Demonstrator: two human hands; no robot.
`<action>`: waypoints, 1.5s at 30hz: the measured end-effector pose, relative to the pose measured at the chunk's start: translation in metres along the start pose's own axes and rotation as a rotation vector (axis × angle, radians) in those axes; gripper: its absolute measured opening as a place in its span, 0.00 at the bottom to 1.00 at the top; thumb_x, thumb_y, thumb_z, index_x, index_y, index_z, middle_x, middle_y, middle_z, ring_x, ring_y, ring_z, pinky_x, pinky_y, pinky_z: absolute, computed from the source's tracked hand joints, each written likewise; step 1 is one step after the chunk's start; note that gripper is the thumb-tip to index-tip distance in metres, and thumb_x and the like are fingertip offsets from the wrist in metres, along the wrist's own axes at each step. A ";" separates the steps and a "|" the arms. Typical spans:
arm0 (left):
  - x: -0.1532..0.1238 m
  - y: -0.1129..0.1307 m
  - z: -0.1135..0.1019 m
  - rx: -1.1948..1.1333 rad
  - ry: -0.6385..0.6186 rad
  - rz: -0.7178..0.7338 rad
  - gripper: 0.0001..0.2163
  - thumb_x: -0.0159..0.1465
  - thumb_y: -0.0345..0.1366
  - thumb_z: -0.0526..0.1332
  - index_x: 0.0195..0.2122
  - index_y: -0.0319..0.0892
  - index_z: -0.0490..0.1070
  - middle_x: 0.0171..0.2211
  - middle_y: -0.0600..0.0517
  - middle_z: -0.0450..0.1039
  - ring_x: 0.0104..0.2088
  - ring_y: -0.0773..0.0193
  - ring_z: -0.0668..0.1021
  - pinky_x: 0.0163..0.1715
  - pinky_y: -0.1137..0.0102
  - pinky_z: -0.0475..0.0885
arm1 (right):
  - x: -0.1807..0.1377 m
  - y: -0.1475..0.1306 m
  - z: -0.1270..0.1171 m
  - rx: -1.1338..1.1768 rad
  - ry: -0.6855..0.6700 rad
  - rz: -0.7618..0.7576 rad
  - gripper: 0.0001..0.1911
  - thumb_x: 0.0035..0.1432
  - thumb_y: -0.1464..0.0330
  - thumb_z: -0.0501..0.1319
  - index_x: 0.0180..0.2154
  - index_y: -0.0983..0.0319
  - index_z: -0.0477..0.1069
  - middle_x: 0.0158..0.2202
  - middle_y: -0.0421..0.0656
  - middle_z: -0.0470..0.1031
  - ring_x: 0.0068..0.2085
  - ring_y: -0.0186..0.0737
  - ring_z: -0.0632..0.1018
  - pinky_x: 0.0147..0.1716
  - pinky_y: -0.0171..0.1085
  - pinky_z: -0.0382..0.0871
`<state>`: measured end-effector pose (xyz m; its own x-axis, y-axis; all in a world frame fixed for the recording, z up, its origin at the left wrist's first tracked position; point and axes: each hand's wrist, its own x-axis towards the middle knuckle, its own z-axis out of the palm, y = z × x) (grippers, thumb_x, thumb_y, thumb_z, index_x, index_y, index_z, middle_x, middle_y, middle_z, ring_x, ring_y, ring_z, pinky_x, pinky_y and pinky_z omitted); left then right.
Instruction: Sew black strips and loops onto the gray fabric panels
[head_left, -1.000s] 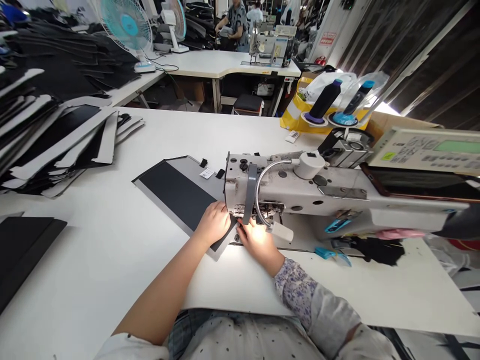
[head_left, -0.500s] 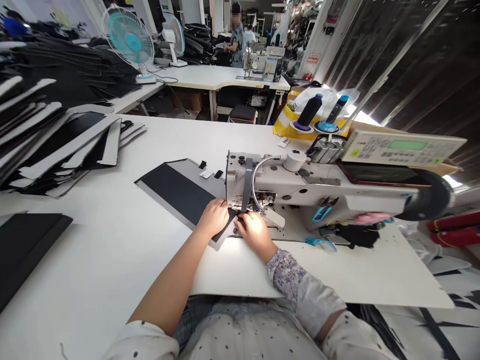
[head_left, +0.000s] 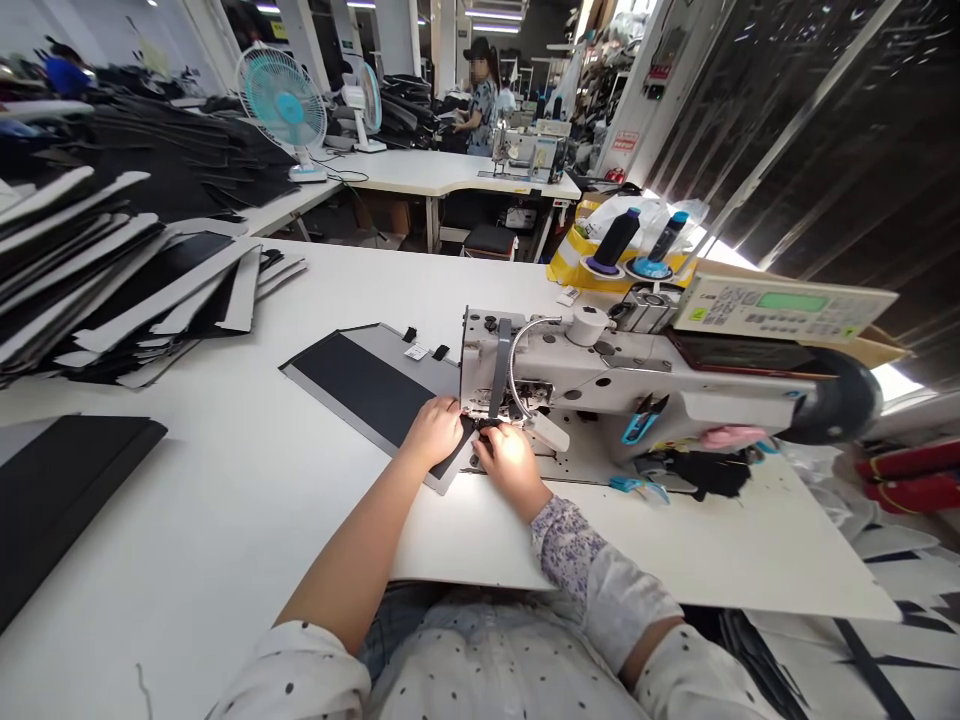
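White tabletop [head_left: 247, 520] fills most of the view. Sewing machine [head_left: 570, 360] stands along its right half, head end toward the middle. Stack of black and grey pieces [head_left: 112, 275] covers the far left corner; a folded black piece [head_left: 82, 470] lies at the left edge. Grey panel with black band [head_left: 360, 380] lies aslant mid-tabletop, between far and near edges, its right part reaching the machine head, its lower corner pointing to the near edge. Control panel [head_left: 787, 302] sits above the machine, toward the right edge. Left hand [head_left: 436, 432]: fingers together, slightly bent, resting on the black band just beside the head. Right hand [head_left: 511, 462]: partly curled, fingertips beneath the head by the needle area; cannot tell whether either hand pinches fabric. Two thread cones [head_left: 618, 240] stand near the far edge. Gooseneck lamp [head_left: 550, 432] lights the right hand. Blue-handled snips [head_left: 637, 426] rest against the machine. White label [head_left: 416, 351] lies on the grey panel's far side, between two black tabs [head_left: 441, 352].
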<state>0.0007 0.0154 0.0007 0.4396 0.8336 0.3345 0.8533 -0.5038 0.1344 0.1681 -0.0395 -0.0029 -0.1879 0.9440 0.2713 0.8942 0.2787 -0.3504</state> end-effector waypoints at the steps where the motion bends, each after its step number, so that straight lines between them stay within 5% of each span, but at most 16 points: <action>1: 0.000 0.000 0.000 0.004 0.004 -0.006 0.10 0.62 0.26 0.52 0.38 0.40 0.72 0.38 0.45 0.73 0.42 0.56 0.74 0.45 0.62 0.70 | 0.000 0.000 0.000 -0.001 0.000 0.002 0.11 0.62 0.64 0.59 0.41 0.64 0.75 0.35 0.47 0.75 0.39 0.42 0.76 0.43 0.38 0.68; 15: 0.002 0.000 -0.005 0.067 0.021 -0.115 0.09 0.60 0.29 0.54 0.36 0.40 0.73 0.36 0.44 0.73 0.41 0.53 0.74 0.44 0.60 0.69 | 0.002 -0.004 -0.004 -0.012 -0.014 0.053 0.10 0.61 0.63 0.60 0.38 0.63 0.75 0.34 0.48 0.76 0.39 0.43 0.77 0.41 0.37 0.68; 23: -0.037 0.018 -0.015 0.078 0.044 -0.089 0.11 0.66 0.33 0.52 0.45 0.43 0.72 0.39 0.45 0.71 0.40 0.55 0.72 0.42 0.61 0.67 | 0.010 -0.006 -0.004 -0.051 -0.174 0.206 0.10 0.59 0.62 0.61 0.33 0.63 0.73 0.30 0.47 0.77 0.33 0.43 0.78 0.32 0.36 0.67; 28: -0.035 0.029 -0.016 0.039 -0.052 0.118 0.15 0.67 0.32 0.52 0.52 0.51 0.70 0.38 0.49 0.71 0.40 0.57 0.70 0.42 0.62 0.66 | 0.005 -0.009 0.004 -0.129 -0.093 0.034 0.10 0.63 0.73 0.54 0.38 0.65 0.74 0.33 0.48 0.77 0.36 0.41 0.77 0.37 0.36 0.68; 39: -0.028 0.025 -0.017 -0.010 -0.044 0.052 0.12 0.64 0.30 0.57 0.43 0.47 0.77 0.35 0.48 0.74 0.40 0.57 0.71 0.40 0.63 0.67 | 0.000 -0.010 0.005 -0.120 -0.061 -0.114 0.13 0.64 0.69 0.54 0.30 0.64 0.74 0.30 0.47 0.74 0.35 0.43 0.75 0.39 0.38 0.69; 45: -0.032 0.038 -0.019 -0.064 -0.086 0.033 0.16 0.63 0.28 0.56 0.50 0.46 0.74 0.43 0.48 0.74 0.43 0.57 0.71 0.44 0.62 0.68 | -0.013 -0.004 -0.004 0.054 -0.034 -0.137 0.11 0.62 0.70 0.55 0.40 0.65 0.74 0.37 0.49 0.76 0.41 0.45 0.75 0.46 0.41 0.68</action>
<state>0.0131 -0.0348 0.0132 0.4923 0.8310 0.2592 0.8192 -0.5429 0.1848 0.1683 -0.0536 -0.0009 -0.3215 0.9016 0.2896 0.8361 0.4138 -0.3601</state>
